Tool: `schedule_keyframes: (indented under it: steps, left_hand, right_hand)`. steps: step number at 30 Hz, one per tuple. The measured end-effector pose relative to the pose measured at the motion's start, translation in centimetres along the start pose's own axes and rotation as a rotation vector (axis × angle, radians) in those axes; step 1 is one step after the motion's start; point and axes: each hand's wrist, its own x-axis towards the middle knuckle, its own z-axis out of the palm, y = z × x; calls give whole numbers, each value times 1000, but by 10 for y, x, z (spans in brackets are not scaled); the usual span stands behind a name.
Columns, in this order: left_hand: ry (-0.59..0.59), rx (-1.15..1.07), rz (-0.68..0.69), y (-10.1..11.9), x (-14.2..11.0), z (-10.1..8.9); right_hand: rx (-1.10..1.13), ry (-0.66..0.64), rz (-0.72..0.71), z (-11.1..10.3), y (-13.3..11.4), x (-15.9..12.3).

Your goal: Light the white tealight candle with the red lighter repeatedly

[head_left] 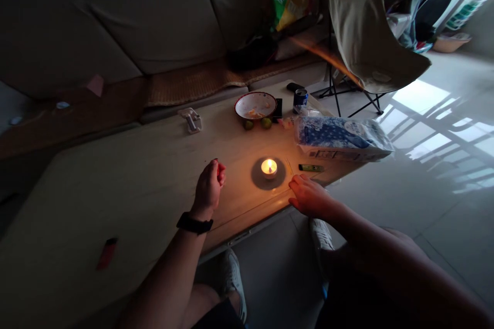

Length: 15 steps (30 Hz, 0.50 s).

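A lit tealight candle (269, 170) burns on the table, with a round shadow about its base. My left hand (209, 187), wearing a black wristband, is closed to the left of the candle. Something red shows at its fingers, but I cannot make out what it is. To the candle's right, my right hand (310, 196) rests at the table's front edge with thumb and fingers apart, holding nothing visible. Just beyond it lies a slim green object (311, 168), perhaps a lighter. A red lighter (107, 254) lies far to the left on the table (154, 175).
A plastic-wrapped blue and white pack (343, 136) lies at the table's right end. Behind are a red-rimmed bowl (255, 106), green fruits (266, 123), a can (300, 98) and a small white object (191, 121). A sofa (173, 36) and folding chair (363, 36) stand beyond.
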Motion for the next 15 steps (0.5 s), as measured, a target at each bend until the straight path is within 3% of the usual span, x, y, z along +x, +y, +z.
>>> schedule_keyframes:
  steps: [9,12,15]
  left_hand:
    - [-10,12,13,-5,1,-1]
    - [-18,138,75,-4,0,-2]
    - [-42,379,225,-1,-4,-1]
  right_hand:
    - [44,-2,-4,-1,1,-1]
    - [27,18,-10,3,3,-1]
    - [11,21,-25,6,4,0]
